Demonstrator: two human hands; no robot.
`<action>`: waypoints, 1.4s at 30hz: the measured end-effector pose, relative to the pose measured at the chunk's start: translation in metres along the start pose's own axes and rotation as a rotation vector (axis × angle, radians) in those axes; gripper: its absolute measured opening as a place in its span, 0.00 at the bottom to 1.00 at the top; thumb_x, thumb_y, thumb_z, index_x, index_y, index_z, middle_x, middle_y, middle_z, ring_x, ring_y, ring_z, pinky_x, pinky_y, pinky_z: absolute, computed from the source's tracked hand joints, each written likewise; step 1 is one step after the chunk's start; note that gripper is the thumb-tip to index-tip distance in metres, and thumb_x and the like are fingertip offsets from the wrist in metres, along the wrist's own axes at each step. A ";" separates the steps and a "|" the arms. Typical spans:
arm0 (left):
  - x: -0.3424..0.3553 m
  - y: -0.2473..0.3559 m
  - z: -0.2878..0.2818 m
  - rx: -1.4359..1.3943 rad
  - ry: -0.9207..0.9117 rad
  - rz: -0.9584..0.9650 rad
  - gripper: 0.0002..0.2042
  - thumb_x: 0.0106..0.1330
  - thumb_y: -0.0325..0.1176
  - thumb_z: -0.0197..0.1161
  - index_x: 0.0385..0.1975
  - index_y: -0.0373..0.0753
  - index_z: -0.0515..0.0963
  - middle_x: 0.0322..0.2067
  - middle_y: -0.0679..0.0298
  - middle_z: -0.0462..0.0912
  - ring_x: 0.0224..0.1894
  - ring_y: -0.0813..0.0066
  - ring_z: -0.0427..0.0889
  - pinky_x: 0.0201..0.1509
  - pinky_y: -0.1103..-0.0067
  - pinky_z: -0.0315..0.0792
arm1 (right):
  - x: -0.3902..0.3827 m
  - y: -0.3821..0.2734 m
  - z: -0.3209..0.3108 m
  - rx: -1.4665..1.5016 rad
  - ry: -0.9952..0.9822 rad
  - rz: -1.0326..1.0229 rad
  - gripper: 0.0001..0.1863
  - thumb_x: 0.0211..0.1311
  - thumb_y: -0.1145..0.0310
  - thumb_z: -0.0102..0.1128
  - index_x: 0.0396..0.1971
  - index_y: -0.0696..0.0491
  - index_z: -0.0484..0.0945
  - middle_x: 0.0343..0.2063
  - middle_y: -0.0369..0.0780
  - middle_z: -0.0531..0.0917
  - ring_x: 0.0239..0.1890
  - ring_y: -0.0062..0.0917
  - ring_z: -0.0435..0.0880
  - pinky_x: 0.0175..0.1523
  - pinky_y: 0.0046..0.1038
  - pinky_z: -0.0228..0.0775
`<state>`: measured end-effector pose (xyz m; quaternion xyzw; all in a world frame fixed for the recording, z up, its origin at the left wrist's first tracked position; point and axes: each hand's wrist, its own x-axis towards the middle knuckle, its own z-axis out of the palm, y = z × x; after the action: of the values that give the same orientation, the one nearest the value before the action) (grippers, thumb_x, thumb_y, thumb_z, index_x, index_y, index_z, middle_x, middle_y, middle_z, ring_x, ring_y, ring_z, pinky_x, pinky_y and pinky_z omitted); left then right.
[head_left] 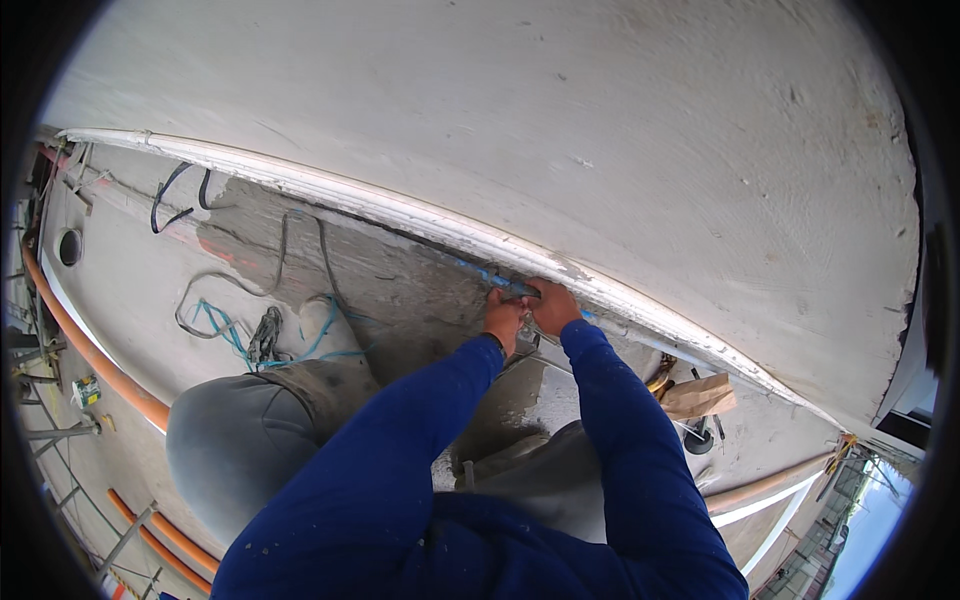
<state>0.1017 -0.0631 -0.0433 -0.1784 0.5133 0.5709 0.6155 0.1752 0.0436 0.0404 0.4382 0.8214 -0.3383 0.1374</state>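
My left hand (503, 316) and my right hand (553, 306) meet at the foot of the pale plastered wall (640, 130). Between them they grip a narrow blue and dark tube-like piece (517, 289), partly hidden by the fingers. Its blue part runs leftward along the wall's lower edge. Both hands have their fingers curled in around it. Just beyond them stretches a rough white band (400, 208). Damp grey mortar (400, 285) covers the surface to the left of my hands. Close below them is a small metallic thing (527, 343), mostly covered by my wrists.
Loose dark cables (323, 255) rise from the mortar, and tangled blue twine (235, 343) lies by my left knee (235, 430). A brown paper bag (698, 397) sits to the right among tools. An orange pipe (100, 350) borders the left side. There is a round hole (69, 247).
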 end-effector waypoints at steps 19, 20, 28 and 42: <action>-0.038 0.035 -0.044 0.978 -0.145 0.436 0.13 0.75 0.38 0.59 0.31 0.35 0.80 0.24 0.63 0.81 0.27 0.72 0.77 0.35 0.70 0.71 | -0.005 -0.001 0.000 -0.028 0.020 -0.056 0.23 0.68 0.56 0.62 0.60 0.46 0.80 0.49 0.48 0.87 0.56 0.47 0.83 0.65 0.49 0.68; -0.046 0.042 -0.038 1.046 -0.156 0.467 0.13 0.75 0.37 0.59 0.32 0.35 0.80 0.24 0.63 0.80 0.28 0.72 0.77 0.35 0.71 0.71 | -0.006 -0.002 -0.002 -0.023 0.024 -0.054 0.22 0.68 0.56 0.62 0.60 0.46 0.80 0.49 0.48 0.87 0.56 0.47 0.83 0.65 0.50 0.68; -0.077 0.077 -0.016 0.752 -0.271 0.509 0.10 0.77 0.33 0.56 0.34 0.35 0.77 0.31 0.64 0.83 0.34 0.78 0.74 0.43 0.74 0.70 | -0.009 0.000 -0.006 -0.031 0.023 -0.086 0.20 0.69 0.55 0.62 0.57 0.46 0.80 0.49 0.45 0.87 0.58 0.43 0.83 0.66 0.52 0.66; -0.071 0.081 0.027 0.318 -0.264 0.361 0.16 0.82 0.35 0.49 0.26 0.43 0.67 0.20 0.69 0.67 0.22 0.76 0.66 0.45 0.71 0.74 | -0.015 0.002 0.005 -0.207 0.092 -0.073 0.19 0.69 0.55 0.61 0.55 0.47 0.78 0.47 0.44 0.88 0.53 0.41 0.86 0.60 0.59 0.65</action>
<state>0.0539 -0.0554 0.0570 0.0910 0.5352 0.6021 0.5855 0.1847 0.0317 0.0442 0.4065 0.8727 -0.2362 0.1318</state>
